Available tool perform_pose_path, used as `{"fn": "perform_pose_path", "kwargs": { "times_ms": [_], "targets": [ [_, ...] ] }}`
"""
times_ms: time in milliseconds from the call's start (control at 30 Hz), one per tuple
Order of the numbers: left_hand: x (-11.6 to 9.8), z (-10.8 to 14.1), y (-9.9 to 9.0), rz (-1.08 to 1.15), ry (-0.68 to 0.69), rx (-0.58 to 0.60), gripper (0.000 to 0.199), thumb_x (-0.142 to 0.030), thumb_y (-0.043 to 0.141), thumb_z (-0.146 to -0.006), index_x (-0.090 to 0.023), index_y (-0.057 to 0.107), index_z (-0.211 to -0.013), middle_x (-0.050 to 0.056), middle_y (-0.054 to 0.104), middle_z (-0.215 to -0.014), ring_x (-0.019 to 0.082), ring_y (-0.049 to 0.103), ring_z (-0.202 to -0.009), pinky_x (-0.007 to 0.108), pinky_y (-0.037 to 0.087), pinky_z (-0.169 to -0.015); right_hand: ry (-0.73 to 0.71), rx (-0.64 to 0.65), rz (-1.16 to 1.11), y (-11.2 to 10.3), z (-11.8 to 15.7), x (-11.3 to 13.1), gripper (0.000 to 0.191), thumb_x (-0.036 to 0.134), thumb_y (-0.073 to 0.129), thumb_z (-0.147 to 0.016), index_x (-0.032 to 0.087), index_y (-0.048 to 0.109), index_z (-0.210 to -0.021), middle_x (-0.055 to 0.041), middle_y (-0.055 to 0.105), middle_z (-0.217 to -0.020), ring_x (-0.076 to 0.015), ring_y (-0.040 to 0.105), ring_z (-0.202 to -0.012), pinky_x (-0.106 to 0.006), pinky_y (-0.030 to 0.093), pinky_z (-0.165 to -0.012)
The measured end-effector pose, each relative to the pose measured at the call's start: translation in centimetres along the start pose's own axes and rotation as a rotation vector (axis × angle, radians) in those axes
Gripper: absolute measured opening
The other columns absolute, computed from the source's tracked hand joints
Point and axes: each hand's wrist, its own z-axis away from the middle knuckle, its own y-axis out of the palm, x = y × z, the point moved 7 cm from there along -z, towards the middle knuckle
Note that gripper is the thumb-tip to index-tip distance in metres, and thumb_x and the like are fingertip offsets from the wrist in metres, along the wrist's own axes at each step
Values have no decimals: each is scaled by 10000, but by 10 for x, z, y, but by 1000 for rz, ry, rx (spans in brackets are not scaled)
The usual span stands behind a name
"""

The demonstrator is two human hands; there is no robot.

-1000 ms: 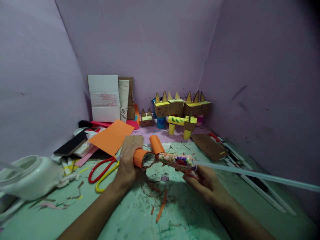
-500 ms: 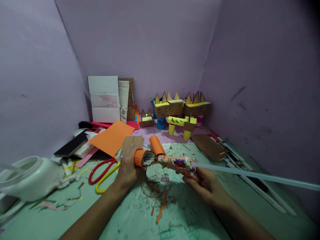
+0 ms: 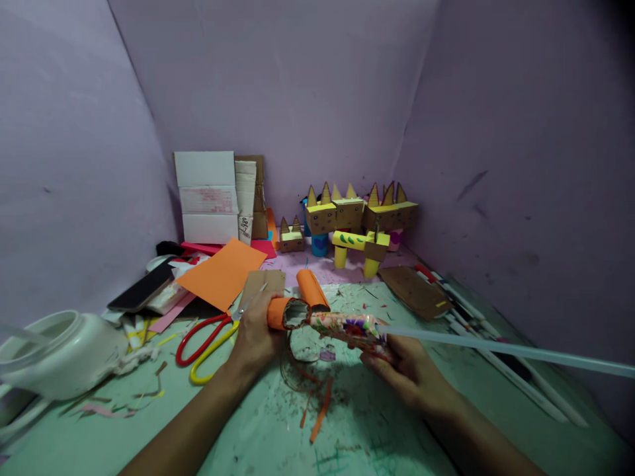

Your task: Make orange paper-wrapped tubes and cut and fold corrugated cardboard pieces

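Between the fingers of my left hand (image 3: 256,334) is a short orange tube (image 3: 278,313), its open end facing right. My right hand (image 3: 409,370) grips a colourful patterned glue gun (image 3: 354,329), with a long pale glue stick (image 3: 496,344) running out of it to the right. The gun's front end is at the rim of the tube; whether they touch is hard to tell. Just behind lies a second orange tube (image 3: 311,289) on the table. Red and yellow scissors (image 3: 211,340) are left of my left hand.
Cardboard and yellow paper animals (image 3: 354,228) stand at the back. An orange sheet (image 3: 223,272) tops a pile at the left, near a white teapot (image 3: 64,354). Brown cardboard (image 3: 417,292) and markers (image 3: 516,370) lie at the right. Orange scraps (image 3: 322,410) are in front.
The glue gun has shifted slightly left along the tube's rim with my right hand. My left hand and the tube have barely moved.
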Motion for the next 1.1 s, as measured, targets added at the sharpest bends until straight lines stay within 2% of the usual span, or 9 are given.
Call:
{"fn": "perform_pose_path", "kwargs": {
  "times_ms": [300,367,467,600,667,800,900,1000,1100],
  "targets": [
    [1,0,1,35,-30,10,303,-166,648,-639,-189,607,-938,27,628,-897,220,571,-840,325,439,-756,10,0,-30,0,0,0,139,300,541,-801,195,590,-724,8,466,-631,-135,401,-534,-242,337,-490],
    [0,-1,0,57,-48,8,312,-177,660,-622,-190,609,-930,23,626,-885,220,570,-825,324,438,-746,6,-35,-44,-3,-1,-2,153,324,569,-785,192,610,-720,6,489,-616,-137,417,-528,-242,335,-485],
    [2,-2,0,115,-88,13,280,-204,650,-628,-185,611,-905,28,629,-869,230,574,-826,339,441,-751,22,-170,-172,-15,-5,-7,216,399,617,-751,194,633,-820,13,526,-593,-131,423,-493,-235,318,-450],
    [7,-1,3,266,-154,42,401,-232,642,-642,-170,557,-1029,53,633,-968,240,581,-904,354,455,-801,253,-300,-428,-25,-12,-30,364,528,615,-725,197,572,-867,56,474,-459,-103,361,-378,-216,270,-375],
    [8,0,6,370,-183,80,464,-269,664,-640,-160,529,-1070,60,627,-993,232,585,-904,343,470,-796,369,-324,-444,-26,-16,-43,413,561,619,-688,198,560,-875,43,518,-496,-110,410,-393,-216,308,-377],
    [5,6,17,539,-253,204,429,-255,733,-571,-134,585,-956,59,642,-881,216,592,-818,324,484,-747,478,-359,-327,-31,-23,-64,389,575,596,-646,191,576,-701,20,514,-530,-120,454,-429,-240,375,-407],
    [3,11,22,639,-323,272,380,-240,762,-533,-126,605,-859,51,634,-787,193,578,-736,299,481,-667,488,-346,-155,-33,-26,-67,376,560,592,-629,195,573,-541,16,475,-462,-131,438,-419,-249,332,-401],
    [1,14,24,720,-368,300,373,-237,770,-528,-128,608,-846,59,636,-790,196,576,-747,302,483,-678,470,-414,98,-46,-22,-54,328,504,649,-609,207,594,-482,-9,480,-446,-192,497,-502,-268,295,-448],
    [-3,16,25,790,-380,317,445,-201,765,-525,-140,604,-935,73,649,-881,215,585,-819,317,489,-730,433,-538,314,-62,-16,-29,259,463,687,-615,205,690,-611,-86,610,-608,-311,581,-735,-343,374,-565]
  ]
}}
